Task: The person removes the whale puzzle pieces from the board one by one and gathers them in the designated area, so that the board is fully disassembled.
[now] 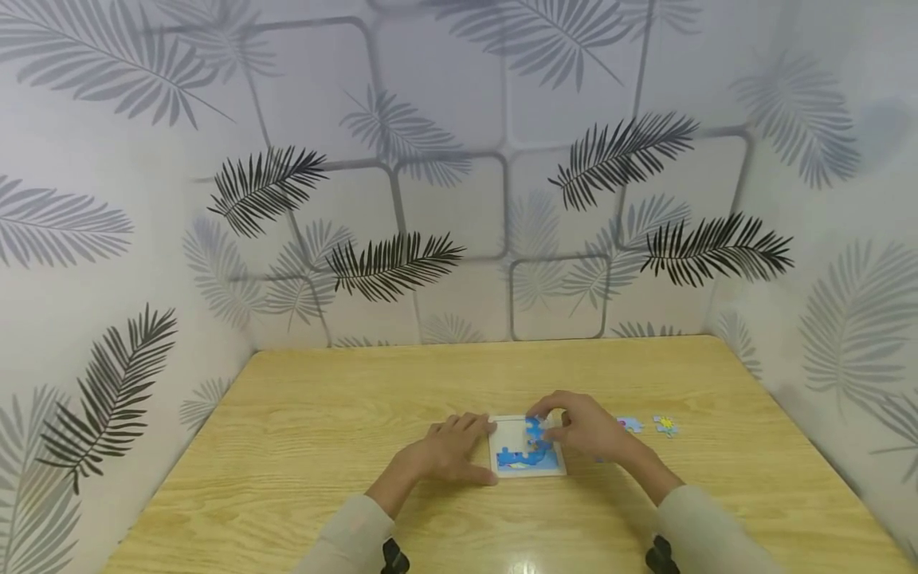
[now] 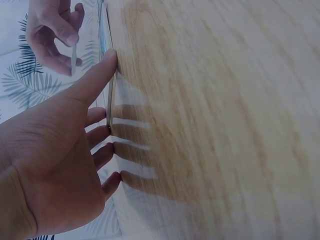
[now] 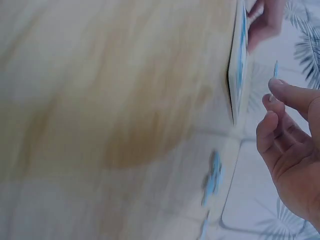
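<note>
A small square jigsaw tray (image 1: 531, 475) with a pale rim lies on the table. Blue pieces (image 1: 527, 460) fill its lower part; a bare area shows at its upper left. My left hand (image 1: 448, 450) rests against the tray's left side, its thumb at the near corner and the fingers spread along the edge. Above the tray's right side, my right hand (image 1: 584, 422) pinches a thin jigsaw piece (image 3: 276, 69) between thumb and fingers. That piece stands edge-on in both wrist views, clear of the tray.
To the right of the tray lie loose jigsaw pieces, one blue with pink (image 1: 631, 424) and one with a yellow figure (image 1: 666, 425). Part of another shows beneath the right hand. The wooden table (image 1: 344, 406) meets a leaf-patterned wall (image 1: 459, 303) behind.
</note>
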A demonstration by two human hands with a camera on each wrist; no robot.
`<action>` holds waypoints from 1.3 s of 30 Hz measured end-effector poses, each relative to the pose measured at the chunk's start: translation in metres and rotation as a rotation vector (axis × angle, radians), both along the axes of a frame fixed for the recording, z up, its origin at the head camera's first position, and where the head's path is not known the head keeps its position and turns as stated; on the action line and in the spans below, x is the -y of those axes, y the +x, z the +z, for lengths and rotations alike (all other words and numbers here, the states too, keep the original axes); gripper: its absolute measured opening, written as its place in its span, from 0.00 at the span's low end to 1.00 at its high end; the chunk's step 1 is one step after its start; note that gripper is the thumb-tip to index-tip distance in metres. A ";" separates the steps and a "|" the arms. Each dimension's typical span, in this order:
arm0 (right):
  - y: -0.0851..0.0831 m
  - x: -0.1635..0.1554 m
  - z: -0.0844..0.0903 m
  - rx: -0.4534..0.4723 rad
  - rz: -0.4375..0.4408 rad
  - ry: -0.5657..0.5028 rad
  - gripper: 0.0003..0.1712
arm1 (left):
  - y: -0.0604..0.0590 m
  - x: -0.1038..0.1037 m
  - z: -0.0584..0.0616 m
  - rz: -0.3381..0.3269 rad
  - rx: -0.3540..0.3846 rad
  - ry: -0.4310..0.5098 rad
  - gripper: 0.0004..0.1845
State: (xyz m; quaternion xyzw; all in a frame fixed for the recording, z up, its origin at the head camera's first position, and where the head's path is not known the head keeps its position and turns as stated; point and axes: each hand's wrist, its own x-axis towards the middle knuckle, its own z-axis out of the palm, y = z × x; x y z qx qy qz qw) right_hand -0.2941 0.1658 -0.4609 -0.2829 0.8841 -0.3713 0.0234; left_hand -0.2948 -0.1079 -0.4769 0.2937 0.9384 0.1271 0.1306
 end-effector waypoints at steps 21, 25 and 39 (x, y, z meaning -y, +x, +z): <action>0.008 -0.088 -0.005 0.144 -0.101 -0.052 0.14 | 0.002 0.002 0.004 -0.028 0.018 0.018 0.47; 0.010 -0.103 -0.006 0.163 -0.097 -0.080 0.15 | 0.005 0.001 0.012 -0.033 0.015 0.008 0.47; 0.020 -0.136 -0.010 0.198 -0.084 -0.115 0.19 | 0.006 0.001 0.010 -0.023 0.018 0.019 0.48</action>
